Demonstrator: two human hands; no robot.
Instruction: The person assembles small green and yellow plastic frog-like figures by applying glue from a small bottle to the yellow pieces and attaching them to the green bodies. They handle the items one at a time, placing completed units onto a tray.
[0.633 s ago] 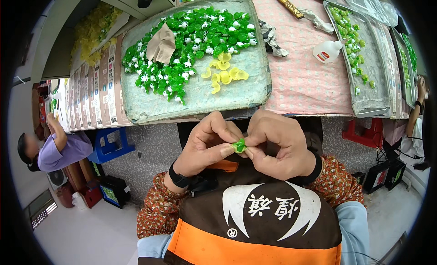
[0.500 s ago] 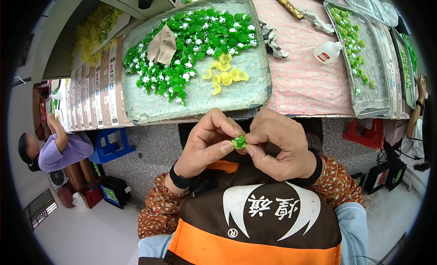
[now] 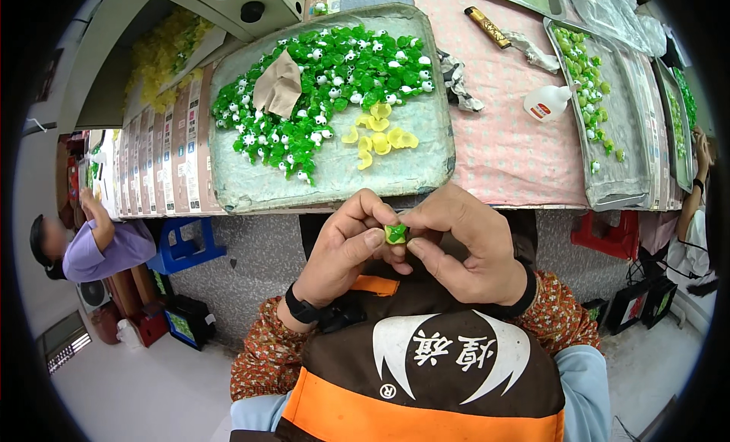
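In front of my apron, a small green-and-yellow plastic piece (image 3: 395, 234) sits between my two hands. My left hand (image 3: 342, 248) pinches it from the left with thumb and fingers. From the right, the thumb and forefinger of my right hand (image 3: 468, 244) close on its edge. Just beyond, a cloth-lined tray (image 3: 327, 191) bears a heap of green plastic pieces (image 3: 365, 58), many with white balls marked by black dots. A brown scrap of cloth (image 3: 278, 85) lies on that heap. Several yellow cup-shaped pieces (image 3: 382, 143) lie loose in the tray's right part.
Right of the tray stand a white bottle (image 3: 546, 104) and a metal tray (image 3: 620, 191) of greenish pieces. A grey machine (image 3: 266, 31) is at the back left. Blue (image 3: 186, 244) and red (image 3: 607, 233) stools stand below the table. A person in purple (image 3: 106, 248) sits left.
The piece has turned between my fingers and shows more of its green top. My right fingers have opened slightly around it. The whole view has shifted a little.
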